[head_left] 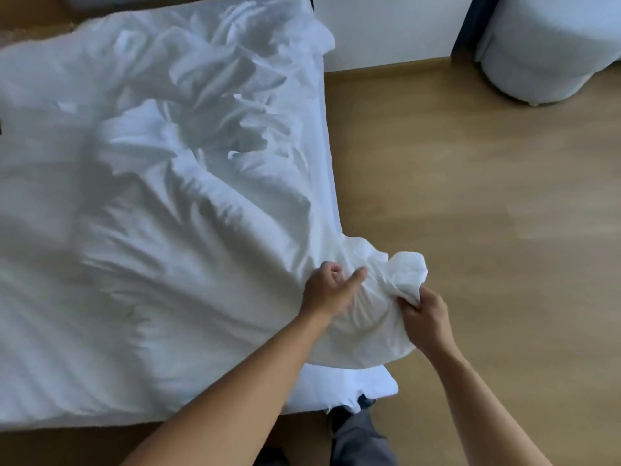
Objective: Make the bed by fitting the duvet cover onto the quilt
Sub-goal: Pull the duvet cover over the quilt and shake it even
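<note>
A white duvet cover point(174, 230) lies crumpled over the bed, bunched into thick folds near the middle. Its near right corner point(408, 269) hangs past the bed's edge over the floor, puffed up into a rounded lump. My right hand point(425, 317) pinches the fabric just under that lump. My left hand point(331, 287) rests on the cover beside the corner, fingers loosely curled and thumb stretched toward the lump. I cannot tell the quilt apart from the cover in the white folds.
The mattress corner point(363, 385) shows below the held fabric. Wooden floor point(487, 213) stretches to the right. A pale round upholstered seat point(551, 45) stands at the far right, next to a white wall. My trouser leg point(359, 438) is at the bed's foot.
</note>
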Motion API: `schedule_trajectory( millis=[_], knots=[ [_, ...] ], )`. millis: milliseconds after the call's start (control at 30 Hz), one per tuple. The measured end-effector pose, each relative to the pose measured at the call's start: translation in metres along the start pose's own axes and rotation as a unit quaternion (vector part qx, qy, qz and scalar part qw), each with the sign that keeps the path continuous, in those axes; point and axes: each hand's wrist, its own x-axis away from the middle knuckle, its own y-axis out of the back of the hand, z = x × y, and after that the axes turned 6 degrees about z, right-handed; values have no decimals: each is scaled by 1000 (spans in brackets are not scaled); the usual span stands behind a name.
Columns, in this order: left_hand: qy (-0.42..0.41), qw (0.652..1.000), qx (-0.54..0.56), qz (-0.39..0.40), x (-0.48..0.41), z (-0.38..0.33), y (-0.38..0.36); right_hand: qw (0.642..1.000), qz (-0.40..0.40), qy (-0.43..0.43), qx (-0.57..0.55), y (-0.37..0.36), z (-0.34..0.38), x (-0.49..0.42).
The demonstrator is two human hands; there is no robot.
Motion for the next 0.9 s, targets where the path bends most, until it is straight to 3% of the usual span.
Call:
schedule_trajectory(
  millis=[100,167,233,267,333,400,433,467,567,633,733,767,833,867,900],
  knots=[
    [144,988,55,17,-15,-30,-5,991,9,129,41,-10,23,13],
    [172,985,28,15,-23,-32,-11,977,35,196,81,-21,38,28],
    [163,986,37,7,-28,-23,-12,969,113,200,89,-26,38,40],
    [154,987,47,4,-25,-19,-10,967,178,176,51,-22,36,41],
    [128,988,86,-4,-11,-14,1,944,296,52,-134,-5,38,32],
    [90,989,114,-6,9,-10,12,928,219,-123,-276,5,40,1],
    [69,991,114,-1,21,-6,15,924,165,-200,-282,3,42,-19],
    [47,993,110,12,33,-1,16,914,167,-257,-267,-4,48,-37],
    [-9,990,106,93,74,13,13,853,386,-276,-218,-45,109,-62],
    [-21,989,73,128,94,23,14,866,440,-218,-93,-82,151,-65],
    [-18,984,43,170,105,32,31,897,401,-100,157,-132,173,-57],
    [-16,982,13,188,101,33,42,912,359,-83,180,-137,177,-56],
    [-20,978,-91,187,87,31,65,967,226,-60,100,-122,179,-64],
    [-19,982,-141,121,77,30,79,986,145,-18,81,-109,179,-70],
    [-19,983,-182,8,65,31,95,993,76,25,90,-92,178,-74]
  ],
)
